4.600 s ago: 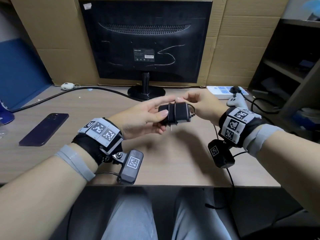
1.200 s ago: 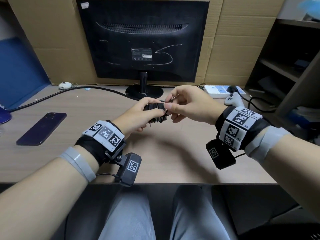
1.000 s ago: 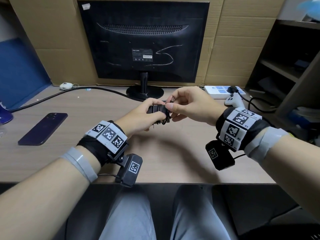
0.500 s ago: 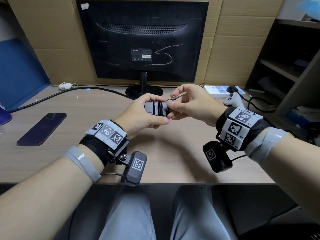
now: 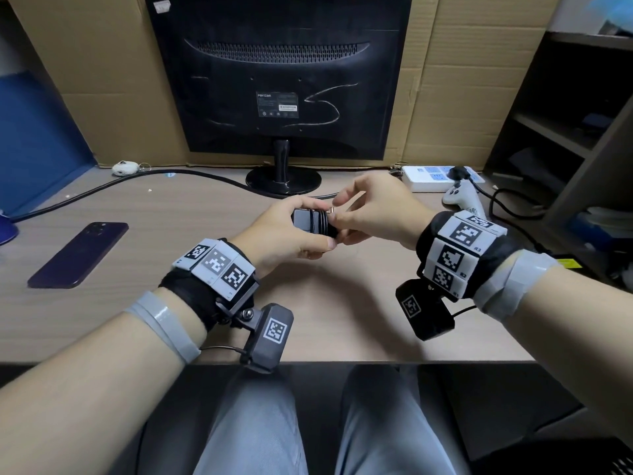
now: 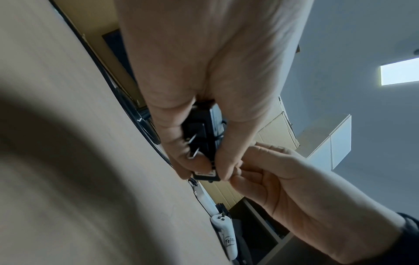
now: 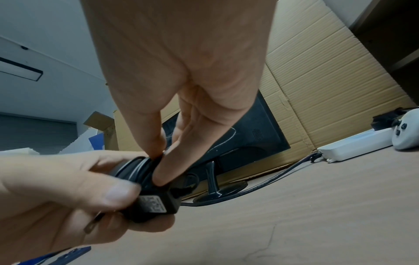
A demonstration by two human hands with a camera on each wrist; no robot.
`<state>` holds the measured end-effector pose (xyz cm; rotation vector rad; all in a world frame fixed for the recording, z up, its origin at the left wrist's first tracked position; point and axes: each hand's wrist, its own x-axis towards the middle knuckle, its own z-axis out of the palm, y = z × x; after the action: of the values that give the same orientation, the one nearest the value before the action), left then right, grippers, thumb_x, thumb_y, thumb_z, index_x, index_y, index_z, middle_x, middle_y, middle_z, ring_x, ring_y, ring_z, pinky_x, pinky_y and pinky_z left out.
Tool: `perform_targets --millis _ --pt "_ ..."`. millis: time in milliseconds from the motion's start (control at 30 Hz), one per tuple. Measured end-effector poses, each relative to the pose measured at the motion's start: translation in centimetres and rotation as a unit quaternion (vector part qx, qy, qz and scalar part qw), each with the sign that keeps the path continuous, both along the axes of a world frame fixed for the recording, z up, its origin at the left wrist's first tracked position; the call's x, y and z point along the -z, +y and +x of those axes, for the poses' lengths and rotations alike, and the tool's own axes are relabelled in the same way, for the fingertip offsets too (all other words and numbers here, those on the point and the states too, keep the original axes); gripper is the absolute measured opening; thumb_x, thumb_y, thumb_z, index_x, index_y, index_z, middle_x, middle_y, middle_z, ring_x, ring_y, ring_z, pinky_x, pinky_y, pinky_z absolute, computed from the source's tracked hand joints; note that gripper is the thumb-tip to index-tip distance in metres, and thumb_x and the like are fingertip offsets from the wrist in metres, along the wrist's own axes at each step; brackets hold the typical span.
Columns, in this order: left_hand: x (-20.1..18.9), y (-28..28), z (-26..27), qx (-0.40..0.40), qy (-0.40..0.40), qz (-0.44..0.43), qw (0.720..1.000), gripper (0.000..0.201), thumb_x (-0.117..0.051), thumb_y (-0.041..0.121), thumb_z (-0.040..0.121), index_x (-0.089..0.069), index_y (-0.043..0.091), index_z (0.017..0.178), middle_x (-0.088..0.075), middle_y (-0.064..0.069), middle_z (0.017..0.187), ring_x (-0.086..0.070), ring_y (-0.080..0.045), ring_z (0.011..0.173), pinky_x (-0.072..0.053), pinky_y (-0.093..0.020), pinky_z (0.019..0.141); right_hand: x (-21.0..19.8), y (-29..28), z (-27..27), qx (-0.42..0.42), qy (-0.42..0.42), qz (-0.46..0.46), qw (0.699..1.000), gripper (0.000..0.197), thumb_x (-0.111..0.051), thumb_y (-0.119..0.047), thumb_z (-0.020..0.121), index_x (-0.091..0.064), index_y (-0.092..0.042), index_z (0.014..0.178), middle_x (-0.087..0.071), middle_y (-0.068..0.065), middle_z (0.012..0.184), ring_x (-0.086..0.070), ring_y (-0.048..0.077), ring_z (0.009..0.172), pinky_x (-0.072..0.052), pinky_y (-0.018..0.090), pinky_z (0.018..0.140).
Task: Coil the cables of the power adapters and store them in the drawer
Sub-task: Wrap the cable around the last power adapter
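Note:
A small black power adapter [image 5: 306, 219] [image 6: 205, 136] [image 7: 154, 206] with its thin black cable wound round the body is held above the middle of the desk. My left hand [image 5: 291, 231] [image 6: 204, 157] grips the adapter, thumb below and fingers over the top; its metal prongs [image 6: 191, 146] point toward the desk. My right hand [image 5: 346, 217] [image 7: 158, 161] pinches the cable end [image 5: 330, 211] against the windings at the adapter's right side. No drawer is in view.
A black monitor [image 5: 279, 77] stands behind the hands with a thick black cable [image 5: 102, 188] running left. A dark phone [image 5: 78, 255] lies at the left. A white power strip [image 5: 442, 178] and a white controller [image 5: 462, 200] sit at the right, next to dark shelves [image 5: 565, 132].
The loose cable has been wound tight round the adapter. Both hands have stayed together above the desk, and the right hand's fingers have shifted down onto the windings.

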<state>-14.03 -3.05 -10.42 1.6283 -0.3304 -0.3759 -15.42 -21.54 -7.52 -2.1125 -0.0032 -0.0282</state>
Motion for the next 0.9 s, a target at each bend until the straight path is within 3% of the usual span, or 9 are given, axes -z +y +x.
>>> perform_targets --millis 133,233,333,500,667,733,800,900 --pt "0.0 -0.3 0.6 -0.032 0.054 -0.047 0.997 0.054 -0.073 -0.018 0.085 -0.061 0.007 0.131 -0.068 -0.026 0.12 -0.073 -0.03 0.086 -0.064 -0.032 0.07 0.3 0.3 -0.2 -0.001 0.001 -0.047 0.999 0.004 -0.073 -0.004 0.088 -0.073 -0.002 0.084 -0.077 0.016 0.07 -0.079 0.027 0.068 -0.066 0.045 0.072" --pt "0.0 -0.4 0.8 -0.051 0.067 -0.056 0.995 0.047 -0.069 -0.013 0.089 -0.061 0.006 0.132 -0.07 -0.024 0.112 -0.071 -0.033 0.085 -0.064 -0.032 0.071 0.0 0.5 -0.4 -0.009 -0.004 -0.06 0.998 0.001 -0.074 -0.004 0.087 -0.075 -0.003 0.087 -0.078 0.012 0.073 -0.079 0.025 0.068 -0.067 0.042 0.07" --pt "0.0 -0.5 0.8 -0.072 0.076 -0.062 0.993 0.038 -0.065 -0.007 0.093 -0.064 0.006 0.129 -0.069 -0.023 0.114 -0.072 -0.034 0.085 -0.063 -0.031 0.066 -0.3 0.7 -0.5 -0.027 -0.011 -0.071 0.997 0.012 -0.079 0.0 0.083 -0.075 -0.006 0.093 -0.076 0.008 0.077 -0.079 0.025 0.074 -0.067 0.038 0.07" --pt "-0.1 -0.3 0.9 -0.088 0.061 -0.023 0.994 0.031 -0.059 0.0 0.095 -0.069 0.01 0.123 -0.068 -0.021 0.11 -0.072 -0.028 0.073 -0.056 -0.029 0.056 -0.4 0.8 -0.7 -0.034 -0.008 -0.083 0.996 0.014 -0.081 0.002 0.084 -0.078 -0.002 0.096 -0.078 0.014 0.08 -0.074 0.015 0.063 -0.063 0.023 0.062" --pt "-0.8 0.1 0.8 -0.079 0.054 -0.005 0.995 0.032 -0.05 0.008 0.099 -0.068 0.003 0.126 -0.071 -0.017 0.098 -0.072 -0.028 0.074 -0.048 -0.026 0.051 -0.4 0.6 -0.5 -0.054 -0.032 -0.093 0.994 0.017 -0.088 -0.007 0.08 -0.081 -0.009 0.094 -0.078 0.01 0.076 -0.071 0.017 0.066 -0.065 0.03 0.071" --pt "-1.0 0.3 0.9 -0.079 0.052 -0.007 0.995 0.029 -0.051 0.008 0.1 -0.068 -0.001 0.123 -0.069 -0.015 0.094 -0.071 -0.026 0.072 -0.047 -0.027 0.053 -0.4 0.5 -0.4 -0.059 -0.049 -0.084 0.993 0.016 -0.087 -0.009 0.082 -0.081 -0.008 0.097 -0.076 0.011 0.073 -0.066 0.012 0.061 -0.06 0.021 0.061" --pt "-1.2 0.6 0.9 -0.069 0.051 -0.013 0.996 0.023 -0.053 0.009 0.101 -0.071 0.003 0.114 -0.068 -0.013 0.092 -0.068 -0.025 0.074 -0.046 -0.028 0.056 -0.2 0.4 -0.4 -0.065 -0.068 -0.105 0.99 0.015 -0.087 -0.015 0.083 -0.081 -0.011 0.096 -0.072 0.001 0.068 -0.059 0.006 0.054 -0.049 0.013 0.053" --pt "-1.2 1.0 1.0 -0.033 0.049 -0.005 0.998 0.018 -0.053 0.009 0.102 -0.071 0.008 0.104 -0.068 -0.01 0.088 -0.066 -0.025 0.076 -0.042 -0.025 0.054 0.4 0.3 -0.2 -0.082 -0.076 -0.115 0.987 0.021 -0.091 -0.025 0.079 -0.078 -0.015 0.092 -0.077 -0.002 0.078 -0.057 0.0 0.055 -0.043 0.013 0.054"
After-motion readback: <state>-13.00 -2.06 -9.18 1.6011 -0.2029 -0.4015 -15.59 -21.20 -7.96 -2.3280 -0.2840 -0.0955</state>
